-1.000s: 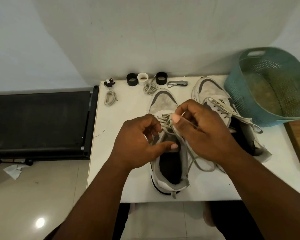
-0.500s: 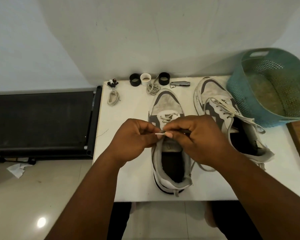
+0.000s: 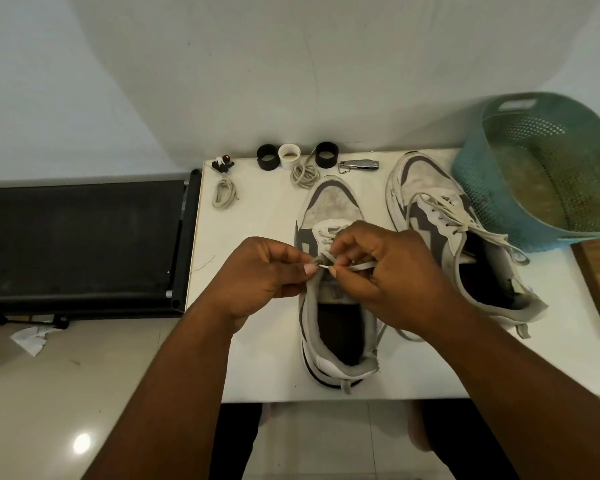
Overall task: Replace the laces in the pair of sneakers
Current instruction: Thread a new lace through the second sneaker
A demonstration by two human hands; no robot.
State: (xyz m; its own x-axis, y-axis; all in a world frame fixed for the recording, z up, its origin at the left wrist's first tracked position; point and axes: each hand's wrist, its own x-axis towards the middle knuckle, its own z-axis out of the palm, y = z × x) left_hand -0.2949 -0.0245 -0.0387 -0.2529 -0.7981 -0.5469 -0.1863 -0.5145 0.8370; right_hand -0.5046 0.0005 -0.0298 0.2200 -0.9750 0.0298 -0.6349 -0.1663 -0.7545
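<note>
White desk [image 3: 257, 341]: near sneaker [image 3: 329, 209] centred, second sneaker [image 3: 430, 216] just right. Left hand [image 3: 260, 278] fingers grip the eyelet edge; right hand [image 3: 388, 275] fingers pinch the lace [image 3: 361, 265] tip there.

white table [image 3: 257, 341], two sneakers [image 3: 333, 202], laces [image 3: 224, 192], basket [image 3: 492, 188]

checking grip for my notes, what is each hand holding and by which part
Right hand pinches the lace near its tip; left hand pinches the sneaker at an eyelet edge.

Left grip [image 3: 267, 271] and right grip [image 3: 378, 268] both pinching.
</note>
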